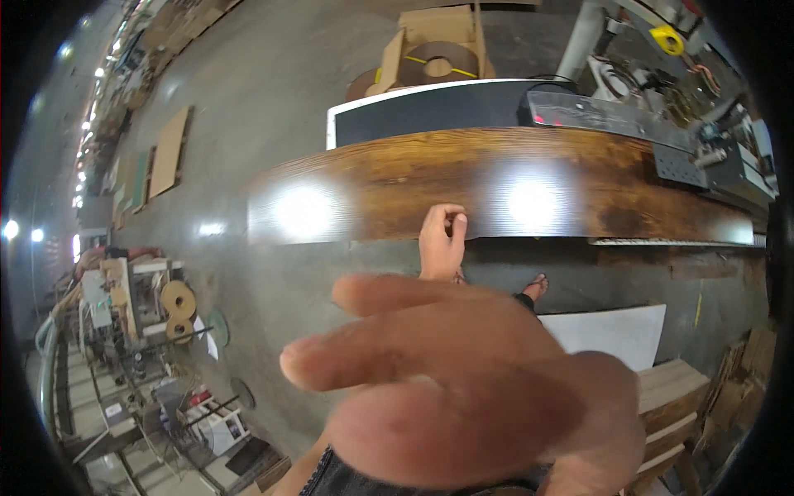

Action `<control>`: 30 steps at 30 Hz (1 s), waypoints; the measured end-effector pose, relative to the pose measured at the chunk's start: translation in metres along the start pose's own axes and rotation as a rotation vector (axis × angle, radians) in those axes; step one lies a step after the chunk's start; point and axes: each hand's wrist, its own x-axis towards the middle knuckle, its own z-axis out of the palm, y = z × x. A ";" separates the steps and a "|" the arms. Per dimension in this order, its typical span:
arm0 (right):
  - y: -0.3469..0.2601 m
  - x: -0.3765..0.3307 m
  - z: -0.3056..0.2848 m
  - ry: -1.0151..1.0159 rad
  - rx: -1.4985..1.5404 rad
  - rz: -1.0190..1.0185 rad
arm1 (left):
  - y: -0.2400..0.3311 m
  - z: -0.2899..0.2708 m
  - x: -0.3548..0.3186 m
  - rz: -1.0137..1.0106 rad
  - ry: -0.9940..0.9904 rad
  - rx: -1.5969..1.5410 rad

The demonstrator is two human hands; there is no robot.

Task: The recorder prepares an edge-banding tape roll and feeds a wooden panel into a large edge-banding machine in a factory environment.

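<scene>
A long brown wood-grain board (397,178) lies across the view in front of me. My left hand (442,240) is over its near edge, fingers curled in toward the thumb. Whether anything small is inside that curl is hidden, and I cannot tell if the fingers touch the board. Much closer to the camera, my right hand (471,372) reaches in from the lower right, large and slightly blurred. Its fingers are stretched out and apart, pointing left, with nothing held. It covers part of the floor and my left forearm.
Beyond the board are a black panel with a white rim (405,120) and an open cardboard box (438,29) with brown rolls. Machine parts (662,91) stand at the far right. A white panel (616,331) and stacked boards (670,397) are at the lower right; another machine (124,306) is left.
</scene>
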 end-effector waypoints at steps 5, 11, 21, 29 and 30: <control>-0.003 0.006 0.000 -0.031 0.124 0.046 | -0.031 -0.012 0.035 0.256 0.317 0.478; -0.001 0.018 -0.027 0.181 0.626 0.053 | -0.019 0.046 0.053 0.305 0.319 0.805; 0.060 0.018 -0.150 0.185 0.608 0.192 | 0.034 0.132 0.046 0.280 0.263 0.847; 0.076 -0.042 -0.164 0.049 0.676 0.623 | 0.037 0.194 0.035 0.230 0.227 0.906; 0.073 -0.047 -0.165 0.057 0.647 0.629 | 0.041 0.204 0.034 0.247 0.249 0.893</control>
